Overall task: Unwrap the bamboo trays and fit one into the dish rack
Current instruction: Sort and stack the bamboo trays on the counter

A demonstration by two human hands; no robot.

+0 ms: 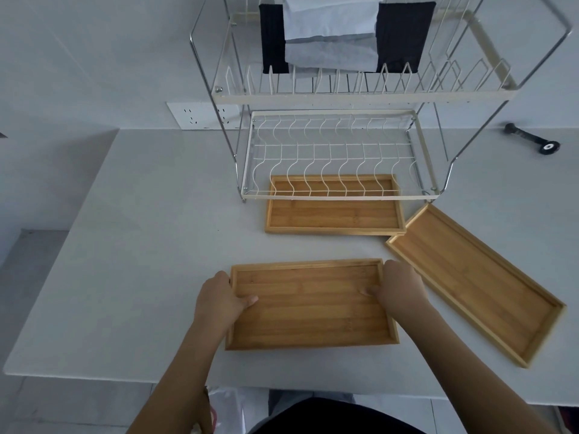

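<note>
With all three trays already bare, my left hand (219, 297) and right hand (398, 286) held the near bamboo tray (310, 308) by its ends on the tabletop (141, 245), fingers closed on it, so I judged that lifting it toward the dish rack (335, 151) came next.

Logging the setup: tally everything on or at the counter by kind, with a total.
Bamboo trays: 3 (held tray, tray under the rack, angled tray)
Dish rack: 1
Black roller tool: 1
Total: 5
</note>
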